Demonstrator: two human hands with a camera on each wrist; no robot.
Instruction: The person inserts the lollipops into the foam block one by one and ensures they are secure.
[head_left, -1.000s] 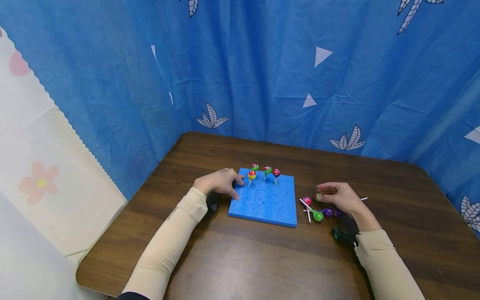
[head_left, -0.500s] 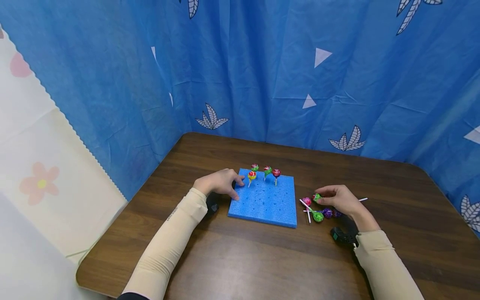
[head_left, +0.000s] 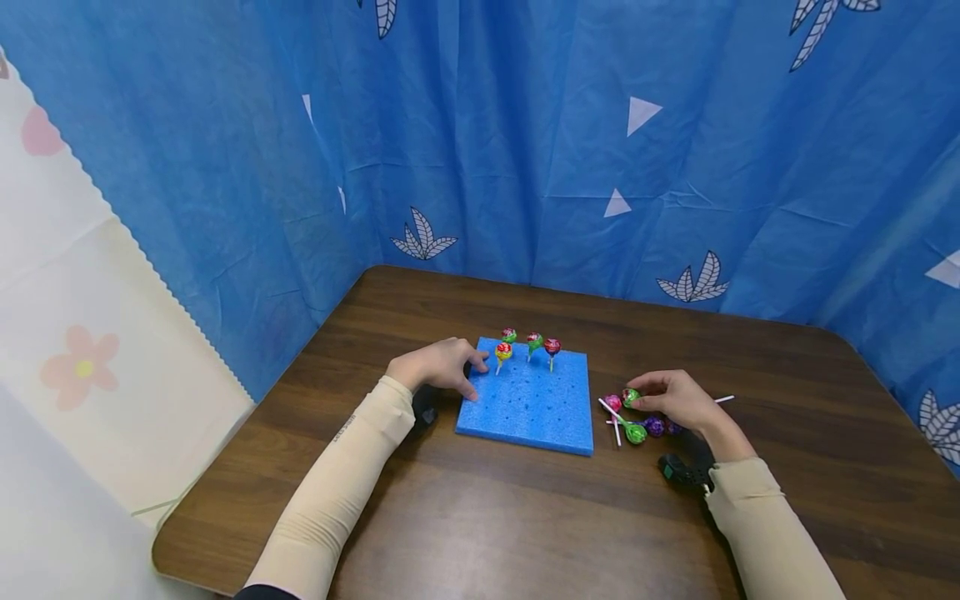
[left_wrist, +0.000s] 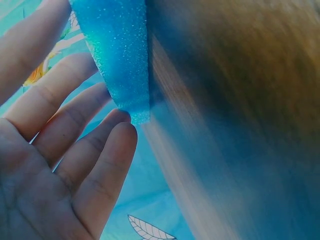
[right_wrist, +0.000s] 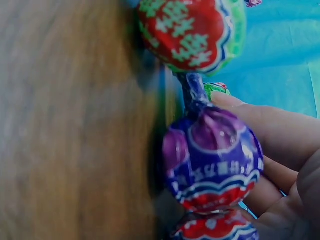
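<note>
A blue foam board (head_left: 532,408) with small holes lies on the table. Several wrapped lollipops, including a yellow-and-red lollipop (head_left: 503,351) and a dark red lollipop (head_left: 552,345), stand upright near its far edge. My left hand (head_left: 442,364) rests at the board's left edge; in the left wrist view its extended fingers touch the foam's side (left_wrist: 122,60). My right hand (head_left: 678,398) pinches a green-and-red lollipop (head_left: 631,397) by its head, between thumb and fingers. Close to that hand in the right wrist view is a purple lollipop (right_wrist: 212,160), partly in front of the fingers.
Loose lollipops lie right of the board: a pink lollipop (head_left: 612,403), a light green lollipop (head_left: 635,433) and purple ones, their white sticks crossing. A blue curtain (head_left: 525,150) hangs behind the brown wooden table (head_left: 480,517). A pale cloth (head_left: 82,375) hangs on the left.
My right hand has shifted slightly left, and the green-and-red lollipop in its fingers moved with it toward the pink one. The left hand and the board stay put.
</note>
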